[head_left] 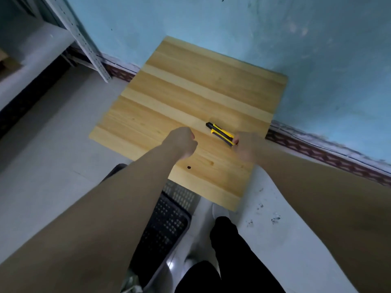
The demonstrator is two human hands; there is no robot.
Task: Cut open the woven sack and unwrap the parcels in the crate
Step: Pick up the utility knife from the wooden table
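Both hands reach forward over a square pale wooden bench [190,98] set against a blue painted wall [296,39]. Head view: the left hand [182,142] is curled into a loose fist, knuckles forward, grasping nothing, poised over the near half of the bench; contact with the wood cannot be told. The right hand [248,144] lies to its right, near the bench's right edge, with its fingers closed around the rear end of a yellow-and-black plastic utility knife [220,134]. The knife's body extends forward and leftward from the right hand, its black tip pointing toward the bench centre; the knife appears to lie along the wood, and the space between the two hands is bare timber. Whether the blade is extended cannot be told. A small dark spot [189,167] marks the wood just behind the left hand. Below the left forearm, at floor level, stands a dark perforated plastic crate [167,225], partly tucked beneath the near edge of the bench; its contents are hidden. Beside the crate, beneath the right forearm, a leg in black trousers [224,250] shows above a pale tiled floor [53,166]. Far beyond the left hand, a grey slotted metal shelf upright [84,39] leans across the corner.
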